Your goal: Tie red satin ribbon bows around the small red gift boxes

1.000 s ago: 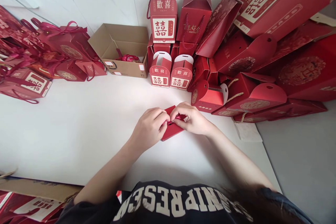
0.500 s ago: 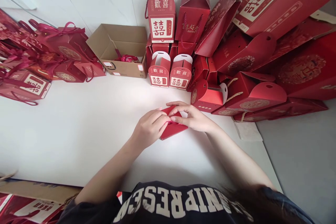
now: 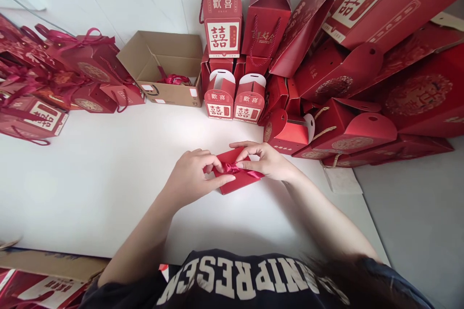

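Note:
A small red gift box (image 3: 241, 184) lies on the white table in front of me. Across its top runs a dark pink satin ribbon (image 3: 230, 168), gathered into a knot or bow, with a tail toward the right edge. My left hand (image 3: 192, 174) is at the box's left side, thumb stretched along the top and apart from the bent index finger, whose tip touches the ribbon's left end. From the right, my right hand (image 3: 266, 160) pinches the ribbon near the knot with the thumb and a finger, its other fingers over the box's far edge.
An open cardboard box (image 3: 170, 95) with pink ribbon inside stands at the back. Red boxes with ribbons (image 3: 92, 63) crowd the left, and upright red gift boxes (image 3: 223, 24) and larger ones (image 3: 348, 130) are stacked back right. More red packaging (image 3: 47, 292) sits at lower left.
My left hand has drawn back left from the knot and its thumb has spread, uncovering the ribbon. My right hand has barely moved. The box stays in about the same place.

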Tool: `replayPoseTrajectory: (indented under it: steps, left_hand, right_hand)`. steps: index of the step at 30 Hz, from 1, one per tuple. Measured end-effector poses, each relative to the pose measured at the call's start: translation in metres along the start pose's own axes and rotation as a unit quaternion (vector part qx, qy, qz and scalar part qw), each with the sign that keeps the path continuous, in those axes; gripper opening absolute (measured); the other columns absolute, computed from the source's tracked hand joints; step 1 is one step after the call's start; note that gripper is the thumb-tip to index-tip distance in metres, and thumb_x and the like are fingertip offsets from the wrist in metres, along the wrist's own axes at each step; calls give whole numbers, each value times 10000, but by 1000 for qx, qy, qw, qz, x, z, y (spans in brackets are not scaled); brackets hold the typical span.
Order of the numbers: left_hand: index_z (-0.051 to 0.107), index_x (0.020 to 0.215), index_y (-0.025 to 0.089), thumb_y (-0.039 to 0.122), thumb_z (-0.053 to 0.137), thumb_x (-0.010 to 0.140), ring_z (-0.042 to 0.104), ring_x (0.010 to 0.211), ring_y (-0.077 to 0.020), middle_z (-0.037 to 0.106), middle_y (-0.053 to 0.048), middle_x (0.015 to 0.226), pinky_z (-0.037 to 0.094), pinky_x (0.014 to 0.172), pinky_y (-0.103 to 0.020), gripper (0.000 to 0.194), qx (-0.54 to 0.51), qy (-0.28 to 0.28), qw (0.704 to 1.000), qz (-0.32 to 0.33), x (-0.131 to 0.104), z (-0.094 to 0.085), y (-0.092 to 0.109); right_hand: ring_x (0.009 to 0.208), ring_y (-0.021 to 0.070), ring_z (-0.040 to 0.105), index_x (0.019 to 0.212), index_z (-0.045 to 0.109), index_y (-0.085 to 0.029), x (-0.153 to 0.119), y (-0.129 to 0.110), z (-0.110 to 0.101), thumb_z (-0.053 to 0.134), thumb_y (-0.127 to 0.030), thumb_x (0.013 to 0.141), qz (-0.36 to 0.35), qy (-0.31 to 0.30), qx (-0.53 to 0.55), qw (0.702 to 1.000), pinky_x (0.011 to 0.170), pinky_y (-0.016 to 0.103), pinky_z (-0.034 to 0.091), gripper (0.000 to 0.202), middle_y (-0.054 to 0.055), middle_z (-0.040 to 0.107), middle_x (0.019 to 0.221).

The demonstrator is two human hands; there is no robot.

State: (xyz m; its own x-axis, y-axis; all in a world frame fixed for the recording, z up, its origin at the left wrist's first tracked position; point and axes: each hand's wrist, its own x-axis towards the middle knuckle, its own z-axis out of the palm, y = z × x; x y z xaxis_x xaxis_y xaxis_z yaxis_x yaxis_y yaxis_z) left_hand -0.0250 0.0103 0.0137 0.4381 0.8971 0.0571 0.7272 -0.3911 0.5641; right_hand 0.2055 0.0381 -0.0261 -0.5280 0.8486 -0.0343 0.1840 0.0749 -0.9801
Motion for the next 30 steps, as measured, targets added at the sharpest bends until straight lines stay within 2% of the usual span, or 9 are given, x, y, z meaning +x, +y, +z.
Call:
replayPoseTrajectory:
  steps: [4, 11, 20, 27, 30]
  left_hand:
    - [688, 811, 213, 507, 608, 847, 518, 616, -131, 614, 14, 687, 403, 573, -259, 307, -98, -7, 992, -84, 1, 2, 0]
    - [646, 729, 187, 383, 593, 863, 492, 599, -114, 584, 19, 653, 372, 520, -227, 244, -182, -44, 977, -98, 1, 4, 0]
    - [624, 704, 184, 351, 583, 849, 493, 586, -113, 582, 23, 636, 378, 529, -224, 225, -136, -61, 985, -90, -1, -4, 0]
    - [615, 741, 188, 302, 551, 846, 475, 570, -115, 557, 28, 627, 360, 521, -228, 168, -97, -61, 991, -76, -4, -7, -4]
    - [584, 771, 189, 244, 555, 817, 491, 615, -121, 575, 22, 687, 371, 560, -235, 77, -88, -67, 993, -39, -4, -8, -9]
  right_hand:
    - [1298, 242, 518, 878, 760, -213, 0, 0, 0, 727, -348, 822, 2, -7, -8, 1000, 1074, 403, 368, 149, 98, 592, 1344]
    - [1286, 245, 517, 841, 701, -181, -3, -9, -4, 664, -316, 868, -10, -30, -32, 999, 1068, 418, 349, 142, 113, 584, 1328]
    - [1281, 264, 523, 745, 600, -190, -9, -15, -19, 610, -216, 825, 27, -1, -88, 996, 1096, 470, 316, 84, 93, 564, 1375]
    - [1231, 264, 569, 699, 569, -197, -11, -12, -21, 601, -183, 797, 46, 23, -126, 991, 1055, 456, 379, 104, 66, 624, 1314]
    - [1213, 269, 577, 689, 556, -201, -11, -11, -21, 600, -200, 810, 44, 37, -167, 984, 1028, 459, 400, 129, 61, 637, 1286]
